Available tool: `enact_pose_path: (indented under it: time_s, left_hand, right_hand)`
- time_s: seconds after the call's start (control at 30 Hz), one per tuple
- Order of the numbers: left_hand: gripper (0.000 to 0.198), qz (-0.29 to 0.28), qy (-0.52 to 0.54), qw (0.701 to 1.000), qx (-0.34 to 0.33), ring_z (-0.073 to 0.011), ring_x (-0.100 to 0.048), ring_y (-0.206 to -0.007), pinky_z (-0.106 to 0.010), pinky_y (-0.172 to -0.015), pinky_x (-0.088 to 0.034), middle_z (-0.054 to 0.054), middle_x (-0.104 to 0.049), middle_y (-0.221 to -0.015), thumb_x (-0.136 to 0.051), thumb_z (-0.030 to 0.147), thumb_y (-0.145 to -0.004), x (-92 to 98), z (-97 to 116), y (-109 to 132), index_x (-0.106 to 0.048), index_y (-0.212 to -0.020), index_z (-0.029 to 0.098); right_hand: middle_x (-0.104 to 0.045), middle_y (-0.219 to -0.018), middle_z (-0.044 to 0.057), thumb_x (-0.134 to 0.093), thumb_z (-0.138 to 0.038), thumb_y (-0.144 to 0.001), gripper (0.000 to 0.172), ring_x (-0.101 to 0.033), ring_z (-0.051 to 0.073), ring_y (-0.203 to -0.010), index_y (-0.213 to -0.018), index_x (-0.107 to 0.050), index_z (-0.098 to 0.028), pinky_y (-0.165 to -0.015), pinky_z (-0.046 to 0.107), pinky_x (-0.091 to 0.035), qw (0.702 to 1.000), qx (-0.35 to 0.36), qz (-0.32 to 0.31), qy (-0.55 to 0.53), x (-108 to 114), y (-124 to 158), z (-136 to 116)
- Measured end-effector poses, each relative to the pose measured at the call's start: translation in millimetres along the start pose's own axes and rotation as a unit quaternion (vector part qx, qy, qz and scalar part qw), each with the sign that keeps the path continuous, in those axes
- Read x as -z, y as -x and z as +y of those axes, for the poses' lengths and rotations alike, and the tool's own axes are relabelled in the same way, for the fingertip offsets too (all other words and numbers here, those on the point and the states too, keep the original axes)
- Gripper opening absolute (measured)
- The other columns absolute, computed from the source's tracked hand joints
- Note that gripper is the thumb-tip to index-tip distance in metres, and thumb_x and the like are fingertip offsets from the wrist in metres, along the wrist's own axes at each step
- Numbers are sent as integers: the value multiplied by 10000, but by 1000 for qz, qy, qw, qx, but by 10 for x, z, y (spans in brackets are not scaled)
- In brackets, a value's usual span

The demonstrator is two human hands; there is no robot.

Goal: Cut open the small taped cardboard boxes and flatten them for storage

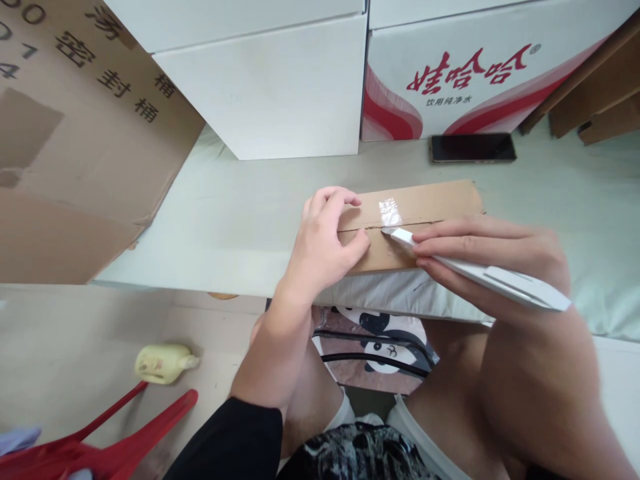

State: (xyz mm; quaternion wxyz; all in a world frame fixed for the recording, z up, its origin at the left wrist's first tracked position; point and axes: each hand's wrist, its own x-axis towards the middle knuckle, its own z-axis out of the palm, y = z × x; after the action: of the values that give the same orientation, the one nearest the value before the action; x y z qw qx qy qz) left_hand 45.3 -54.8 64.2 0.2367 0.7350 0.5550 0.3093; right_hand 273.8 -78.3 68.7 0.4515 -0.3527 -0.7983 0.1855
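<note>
A long narrow cardboard box (430, 200) lies on the pale green covered surface, with a seam running along its top. A piece of clear tape (390, 212) crosses that seam near the middle. My left hand (327, 230) grips the box's left end, thumb on the near side and fingers on the far side. In my right hand (480, 257) is a white utility knife (500, 277), held like a pen. Its blade tip touches the seam just below the tape.
White boxes (280, 93) and a red-and-white water carton (475, 80) stand behind. A black phone (473, 148) lies before the carton. A large cardboard carton (75, 173) is at left. On the floor are a yellow bottle (163, 363) and a red plastic chair (135, 440). A panda-print bag (370, 380) sits below.
</note>
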Motion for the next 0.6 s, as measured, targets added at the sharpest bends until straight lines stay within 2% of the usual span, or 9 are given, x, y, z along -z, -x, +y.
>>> enact_pose_path:
  time_s: [0.27,0.4,0.6]
  left_hand:
    - [284,-9,-12,1000,-2,-275,-542,-1301,-478,-1171,-422,-80,-584,-1324,-587,177,-858,1,-15,-9,-550,-1129,252]
    - [286,-3,-15,1000,-4,-275,-536,-1320,-488,-1187,-414,-86,-571,-1330,-594,184,-865,-6,-24,-3,-542,-1136,257]
    - [338,11,-15,1000,5,-294,-480,-1395,-515,-1212,-401,-113,-499,-1401,-632,195,-854,-6,-21,13,-542,-1174,257]
  right_hand:
    - [-822,-997,-2,-812,-191,-793,215,-795,217,-844,-922,-826,-362,-783,374,-688,999,-41,18,-14,-23,20,18]
    - [-825,-997,-5,-784,-181,-815,216,-797,212,-853,-938,-824,-354,-789,367,-683,999,-26,25,-7,-44,20,14]
    - [-822,-953,-7,-785,-148,-791,246,-788,202,-777,-894,-822,-368,-710,336,-677,999,-18,36,-4,-20,-23,-28]
